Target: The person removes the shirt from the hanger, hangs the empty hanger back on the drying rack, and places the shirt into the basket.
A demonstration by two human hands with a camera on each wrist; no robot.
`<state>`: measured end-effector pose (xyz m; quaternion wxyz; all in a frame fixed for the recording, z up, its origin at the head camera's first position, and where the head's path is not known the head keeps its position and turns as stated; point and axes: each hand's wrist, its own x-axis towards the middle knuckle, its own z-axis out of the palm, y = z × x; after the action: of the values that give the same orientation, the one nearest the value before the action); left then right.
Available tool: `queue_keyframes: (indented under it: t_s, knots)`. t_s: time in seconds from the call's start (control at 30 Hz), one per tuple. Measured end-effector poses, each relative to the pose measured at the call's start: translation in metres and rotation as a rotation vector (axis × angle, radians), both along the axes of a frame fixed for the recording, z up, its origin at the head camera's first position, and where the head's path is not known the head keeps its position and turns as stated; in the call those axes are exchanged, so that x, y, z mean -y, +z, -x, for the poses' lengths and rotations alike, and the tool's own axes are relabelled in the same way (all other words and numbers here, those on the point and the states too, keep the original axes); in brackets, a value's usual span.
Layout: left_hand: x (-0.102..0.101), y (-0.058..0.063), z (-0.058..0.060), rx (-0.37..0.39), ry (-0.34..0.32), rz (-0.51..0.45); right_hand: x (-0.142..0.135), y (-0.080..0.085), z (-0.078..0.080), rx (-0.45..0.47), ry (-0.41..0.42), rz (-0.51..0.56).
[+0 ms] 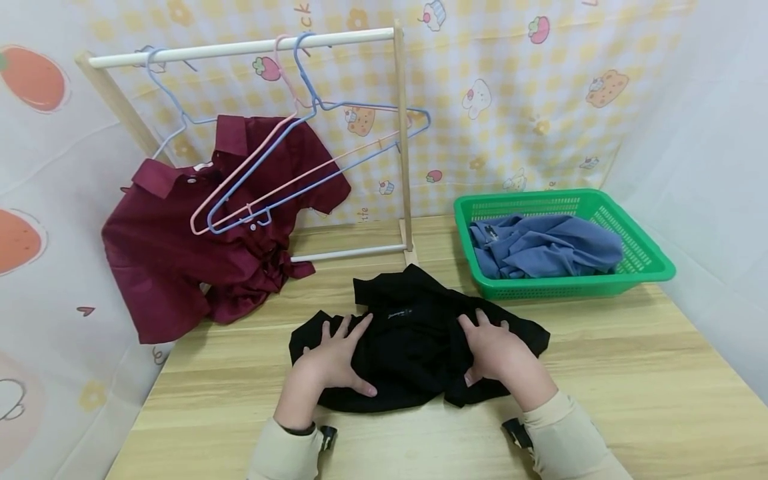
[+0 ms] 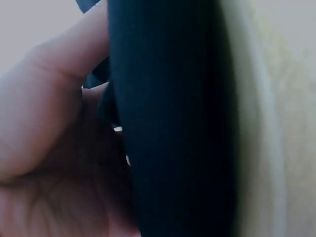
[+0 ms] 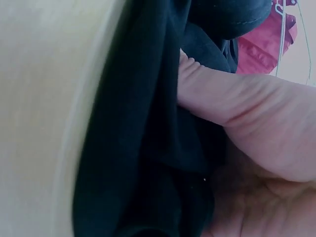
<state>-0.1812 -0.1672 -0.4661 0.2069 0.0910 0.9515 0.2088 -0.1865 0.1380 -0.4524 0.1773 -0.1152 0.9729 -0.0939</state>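
Note:
A black shirt (image 1: 408, 353) lies bunched on the table, its collar (image 1: 396, 287) toward the rack and a small label showing inside the neck. On its left part rests my left hand (image 1: 333, 360), fingers spread and thumb pointing inward. My right hand (image 1: 495, 347) lies on the right part near a sleeve, its fingers also spread. Up close in the left wrist view, dark cloth (image 2: 173, 118) stands beside the thumb and palm. In the right wrist view the thumb (image 3: 212, 89) touches folds of the black fabric (image 3: 133, 148).
A maroon shirt (image 1: 198, 227) hangs from a blue hanger (image 1: 180, 110) at the rack's left. Pink (image 1: 240, 167) and blue (image 1: 348, 177) hangers without clothes hang from the white rail (image 1: 240, 48). At the back right, a green basket (image 1: 576, 288) holds a blue garment (image 1: 552, 247).

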Motion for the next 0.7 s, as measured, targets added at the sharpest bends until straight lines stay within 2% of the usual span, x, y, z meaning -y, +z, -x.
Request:
queue_keyframes:
  t_s: [0.13, 0.2, 0.37, 0.47, 0.6, 0.7]
  knots:
    - [-0.005, 0.006, -0.002, -0.003, 0.015, 0.043, 0.001, 0.000, -0.001, -0.058, 0.030, -0.017]
    - [-0.004, 0.010, -0.003, -0.011, 0.017, 0.024, 0.002, 0.000, -0.002, -0.093, 0.046, -0.022]
    - [0.005, 0.010, 0.001, -0.022, -0.024, -0.164, 0.001, 0.000, -0.002, -0.153, 0.126, -0.005]
    - [0.008, 0.013, 0.007, -0.010, -0.076, -0.264, 0.000, -0.001, -0.003, -0.163, 0.194, 0.021]
    - [0.005, 0.017, 0.015, -0.007, -0.143, -0.277, 0.003, -0.001, -0.006, -0.180, 0.278, 0.060]
    - [-0.002, 0.016, 0.017, -0.008, -0.174, -0.220, 0.004, -0.001, -0.008, -0.165, 0.309, 0.084]
